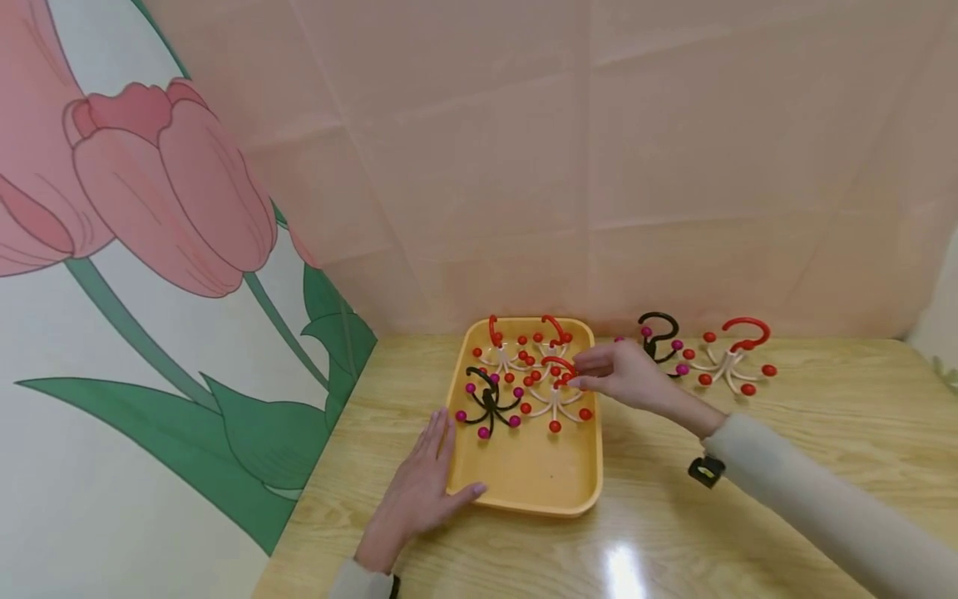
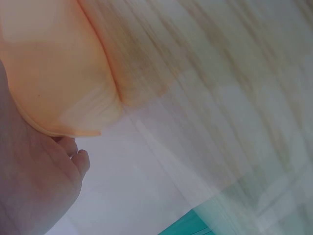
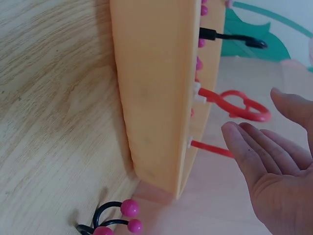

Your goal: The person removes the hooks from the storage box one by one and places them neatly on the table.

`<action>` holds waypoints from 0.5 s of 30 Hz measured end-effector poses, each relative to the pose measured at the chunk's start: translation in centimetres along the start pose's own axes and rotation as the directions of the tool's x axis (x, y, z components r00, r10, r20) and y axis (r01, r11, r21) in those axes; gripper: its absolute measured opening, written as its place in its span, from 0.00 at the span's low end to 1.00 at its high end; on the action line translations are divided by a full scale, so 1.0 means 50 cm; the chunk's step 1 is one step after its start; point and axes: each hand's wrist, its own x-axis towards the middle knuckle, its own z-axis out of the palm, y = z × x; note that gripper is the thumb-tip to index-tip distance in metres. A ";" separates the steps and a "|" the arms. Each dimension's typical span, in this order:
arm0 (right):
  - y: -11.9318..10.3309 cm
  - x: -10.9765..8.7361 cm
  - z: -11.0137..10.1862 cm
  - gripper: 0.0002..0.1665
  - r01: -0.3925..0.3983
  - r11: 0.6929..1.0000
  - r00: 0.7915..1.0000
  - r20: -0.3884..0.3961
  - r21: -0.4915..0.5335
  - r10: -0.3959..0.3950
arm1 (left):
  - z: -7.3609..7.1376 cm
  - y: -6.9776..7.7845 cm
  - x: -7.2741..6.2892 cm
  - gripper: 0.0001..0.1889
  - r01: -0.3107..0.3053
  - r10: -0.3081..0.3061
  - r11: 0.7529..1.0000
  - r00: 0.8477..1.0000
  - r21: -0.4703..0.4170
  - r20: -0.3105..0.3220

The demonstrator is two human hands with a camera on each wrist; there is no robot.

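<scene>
The right hand (image 1: pixel 627 374), thumb parted from fingers, hovers beside a red-hooked hanger (image 1: pixel 555 399); the spread left hand (image 1: pixel 417 489) touches its tray (image 1: pixel 524 478).

The left hand (image 1: pixel 421 482) is at the near side, its forearm mostly out of view past a pale sleeve (image 1: pixel 358 582). Its back is turned up, its fingers (image 1: pixel 434 437) reach far and slightly right, lying close together, and its thumb (image 1: pixel 467 495) is spread to the right. The right hand (image 1: pixel 624 376) is farther off, its sleeved forearm (image 1: pixel 808 491) slanting in from the near right. Its fingers (image 3: pixel 259 152) are nearly straight and point left, with the thumb (image 3: pixel 292 105) held apart from them and the palm (image 3: pixel 288 200) uncurled.
</scene>
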 end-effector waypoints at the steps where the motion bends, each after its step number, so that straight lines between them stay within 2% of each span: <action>1: -0.001 0.003 0.003 0.25 -0.002 1.000 1.000 0.013 0.000 0.002 | 0.000 0.000 0.000 0.60 0.001 -0.001 1.000 1.000 0.001 0.000; 7: 0.001 0.017 0.019 0.21 -0.048 0.998 0.997 0.066 0.029 0.046 | 0.002 -0.002 -0.002 0.59 -0.002 0.002 1.000 1.000 -0.001 -0.004; 15: 0.013 0.025 0.027 0.16 -0.069 0.998 0.997 0.038 0.014 0.068 | 0.001 -0.003 0.000 0.59 0.001 -0.001 1.000 1.000 -0.014 0.001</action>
